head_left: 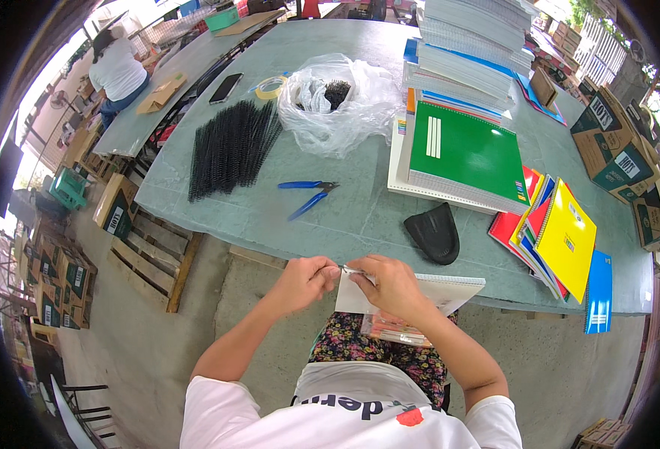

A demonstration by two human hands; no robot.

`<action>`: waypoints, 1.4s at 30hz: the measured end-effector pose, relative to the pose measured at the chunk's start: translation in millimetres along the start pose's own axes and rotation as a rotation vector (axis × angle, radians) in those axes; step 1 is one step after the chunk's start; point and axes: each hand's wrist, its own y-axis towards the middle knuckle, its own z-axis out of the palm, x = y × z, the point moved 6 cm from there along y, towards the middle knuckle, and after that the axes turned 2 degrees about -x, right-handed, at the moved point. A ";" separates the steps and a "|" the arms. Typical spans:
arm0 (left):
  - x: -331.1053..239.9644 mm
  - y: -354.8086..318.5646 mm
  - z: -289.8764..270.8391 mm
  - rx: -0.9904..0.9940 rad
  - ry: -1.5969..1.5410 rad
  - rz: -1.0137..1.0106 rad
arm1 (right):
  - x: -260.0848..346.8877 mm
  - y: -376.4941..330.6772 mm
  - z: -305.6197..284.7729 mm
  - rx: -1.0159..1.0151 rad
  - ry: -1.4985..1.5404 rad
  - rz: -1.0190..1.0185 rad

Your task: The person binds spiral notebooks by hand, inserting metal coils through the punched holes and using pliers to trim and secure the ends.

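Note:
At the table's near edge, a white-paged notebook (457, 290) lies tilted over my lap, with binding along its far edge. My right hand (390, 286) is closed on its upper left part. My left hand (306, 284) is pinched just beside that corner; whatever lies between its fingertips is too small to make out. Farther in, blue-handled cutting pliers (311, 196) lie with their handles spread. A pile of black spiral binding coils (232, 150) sits beyond them to the left. To the right of the hands rests a black curved pad-like piece (435, 233).
A plastic bag (375, 112) holds more black coils. Behind it lie tape rolls (270, 91) and a phone (226, 88). Tall stacked notebooks, one green-covered (468, 153), stand right of centre; a yellow notebook (567, 239) tops a fanned pile. A person (120, 71) sits far left.

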 end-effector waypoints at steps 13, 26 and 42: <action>12.8 4.1 8.3 -0.010 -0.345 0.014 | -3.5 2.2 3.0 -0.029 -0.027 0.017; -4.4 -1.3 -1.9 -0.083 0.139 0.164 | -3.5 3.6 2.2 -0.097 -0.044 0.023; -31.9 1.1 -10.1 -0.192 0.329 0.645 | -13.5 8.4 17.7 0.048 -0.214 0.043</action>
